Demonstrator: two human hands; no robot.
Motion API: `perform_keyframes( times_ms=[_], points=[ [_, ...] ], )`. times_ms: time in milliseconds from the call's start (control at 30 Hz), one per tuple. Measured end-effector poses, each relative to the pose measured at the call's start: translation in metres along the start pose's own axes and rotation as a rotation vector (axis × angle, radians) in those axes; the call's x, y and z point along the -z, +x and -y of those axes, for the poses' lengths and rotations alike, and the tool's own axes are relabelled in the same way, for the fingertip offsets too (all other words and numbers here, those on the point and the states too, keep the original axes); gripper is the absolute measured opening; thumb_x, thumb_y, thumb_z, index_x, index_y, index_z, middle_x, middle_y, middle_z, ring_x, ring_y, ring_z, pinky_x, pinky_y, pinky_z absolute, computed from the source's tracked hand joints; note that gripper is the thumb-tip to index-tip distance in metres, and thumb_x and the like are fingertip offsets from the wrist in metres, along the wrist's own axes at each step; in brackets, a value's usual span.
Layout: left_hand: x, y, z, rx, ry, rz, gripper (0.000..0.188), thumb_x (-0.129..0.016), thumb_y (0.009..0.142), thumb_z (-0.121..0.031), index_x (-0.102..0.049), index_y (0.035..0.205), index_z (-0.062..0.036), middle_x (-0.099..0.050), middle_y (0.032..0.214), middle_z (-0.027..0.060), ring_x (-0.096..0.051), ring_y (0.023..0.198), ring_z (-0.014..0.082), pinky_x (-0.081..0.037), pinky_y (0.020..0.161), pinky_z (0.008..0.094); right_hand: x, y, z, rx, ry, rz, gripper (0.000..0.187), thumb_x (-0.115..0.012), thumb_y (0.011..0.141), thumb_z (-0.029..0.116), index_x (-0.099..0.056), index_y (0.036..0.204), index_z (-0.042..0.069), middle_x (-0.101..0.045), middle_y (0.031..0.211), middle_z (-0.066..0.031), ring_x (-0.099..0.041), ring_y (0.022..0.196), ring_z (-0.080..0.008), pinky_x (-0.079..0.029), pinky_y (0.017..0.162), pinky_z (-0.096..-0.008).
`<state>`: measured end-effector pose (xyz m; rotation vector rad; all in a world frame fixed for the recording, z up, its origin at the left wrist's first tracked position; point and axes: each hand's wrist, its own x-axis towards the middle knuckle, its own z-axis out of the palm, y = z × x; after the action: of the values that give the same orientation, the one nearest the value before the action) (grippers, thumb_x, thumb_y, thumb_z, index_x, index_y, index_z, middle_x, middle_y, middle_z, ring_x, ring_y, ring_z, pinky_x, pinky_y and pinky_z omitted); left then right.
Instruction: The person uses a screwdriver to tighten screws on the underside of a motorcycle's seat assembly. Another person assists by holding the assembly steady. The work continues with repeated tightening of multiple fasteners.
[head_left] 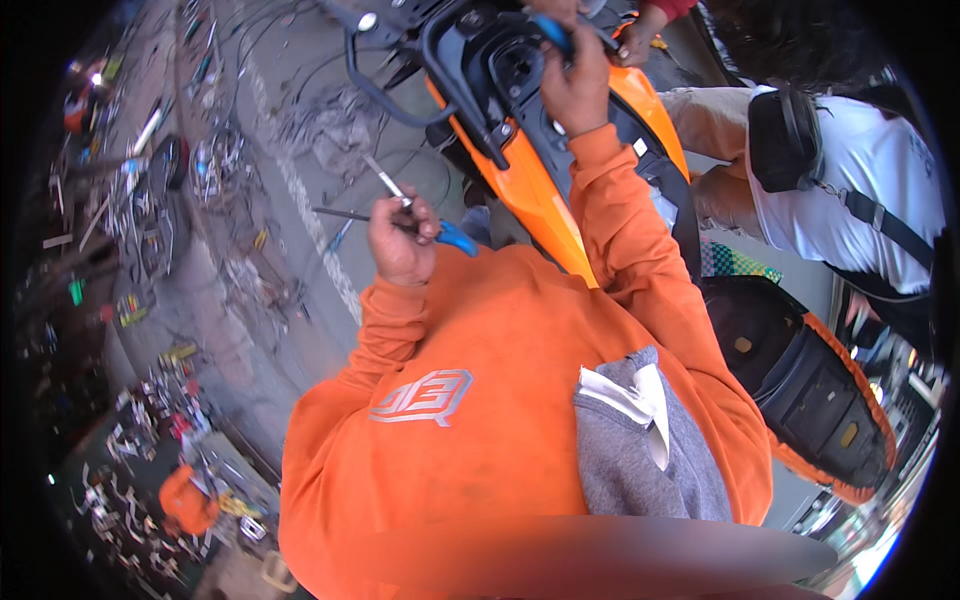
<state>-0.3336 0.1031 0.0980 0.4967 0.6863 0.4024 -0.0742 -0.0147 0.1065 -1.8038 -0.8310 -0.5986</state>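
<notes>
My left hand (403,240) is closed around tools in front of my chest. One is a blue-handled tool (457,239), apparently with a thin dark shaft (340,213); a light metal shaft (386,180) sticks out above the fingers. Farther forward, my right hand (580,90) is closed on a blue-handled tool (553,34) over the rear of an orange and black motorcycle (530,190). Its working end is not clear. The motorcycle's seat is off, baring the black inner body. A co-worker's hand (637,42) with a red sleeve reaches in at the far side.
A person in a white shirt (860,180) with a black bag (783,140) is close on the right. An upturned seat (815,370) with orange edging lies below. A grey rag (335,128) and cables lie on the ground; metal parts and tools (150,430) are scattered at left.
</notes>
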Motion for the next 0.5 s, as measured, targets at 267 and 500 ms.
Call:
perform_keyframes(
  times_ms=[267, 500],
  points=[
    [0.129, -0.106, -0.035, -0.298, 0.048, -0.283, 0.016, -0.045, 0.09, -0.019, -0.054, 0.094, -0.0057, -0.061, 0.087, 0.0137, -0.057, 0.063, 0.0196, -0.037, 0.045, 0.0264, 0.015, -0.022, 0.038, -0.148, 0.328, -0.085, 0.035, -0.059, 0.088, 0.0, -0.056, 0.123, -0.002, -0.062, 0.113, -0.0219, -0.063, 0.107, -0.0294, -0.047, 0.095, -0.0341],
    [0.145, -0.103, -0.04, 0.104, 0.156, -0.33, 0.016, -0.046, 0.091, -0.021, -0.05, 0.085, -0.0073, -0.064, 0.108, 0.0202, -0.065, 0.081, 0.026, -0.043, 0.051, 0.0284, 0.05, -0.147, 0.143, -0.627, 0.966, 0.229, 0.037, -0.066, 0.092, 0.001, -0.049, 0.125, 0.002, -0.063, 0.114, -0.0111, -0.062, 0.103, -0.019, -0.053, 0.084, -0.032]
  ],
)
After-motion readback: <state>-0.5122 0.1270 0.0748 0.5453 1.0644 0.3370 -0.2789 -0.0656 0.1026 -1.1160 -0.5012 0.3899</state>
